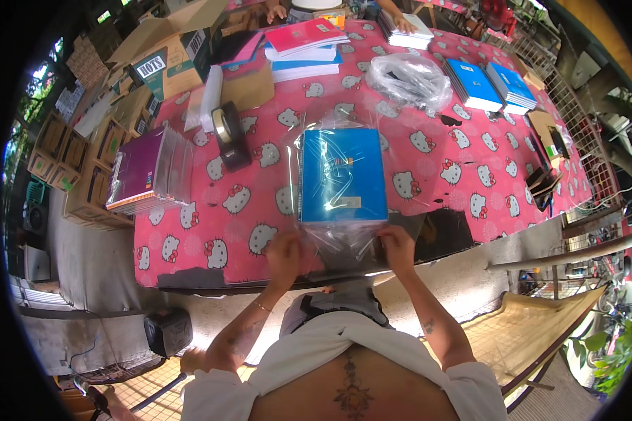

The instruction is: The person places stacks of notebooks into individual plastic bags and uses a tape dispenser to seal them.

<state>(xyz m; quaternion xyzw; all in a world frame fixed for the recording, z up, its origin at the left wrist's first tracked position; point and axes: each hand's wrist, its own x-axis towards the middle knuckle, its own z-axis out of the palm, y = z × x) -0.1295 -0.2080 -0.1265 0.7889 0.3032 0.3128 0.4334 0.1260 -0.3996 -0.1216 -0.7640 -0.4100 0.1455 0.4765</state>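
In front of me on the table lies a blue spiral notebook (pixel 344 179), its binding along the left side. Whether more notebooks lie under it I cannot tell. A see-through plastic sleeve (pixel 340 235) surrounds it, shiny and wrinkled, with loose film spreading past its near edge. My left hand (pixel 285 258) pinches the film at the near left corner. At the near right corner, my right hand (pixel 398 247) has its fingers closed on the same film. A black tape dispenser (pixel 230 137) stands beyond the notebook to the left.
Purple notebooks in plastic (pixel 140 168) are stacked at the left. Far back are pink and blue notebooks (pixel 305 38), a bundle of plastic film (pixel 409 81) and blue notebook stacks (pixel 476 84). Cardboard boxes (pixel 161 63) crowd the left. Another person's hand (pixel 402 24) touches a far stack.
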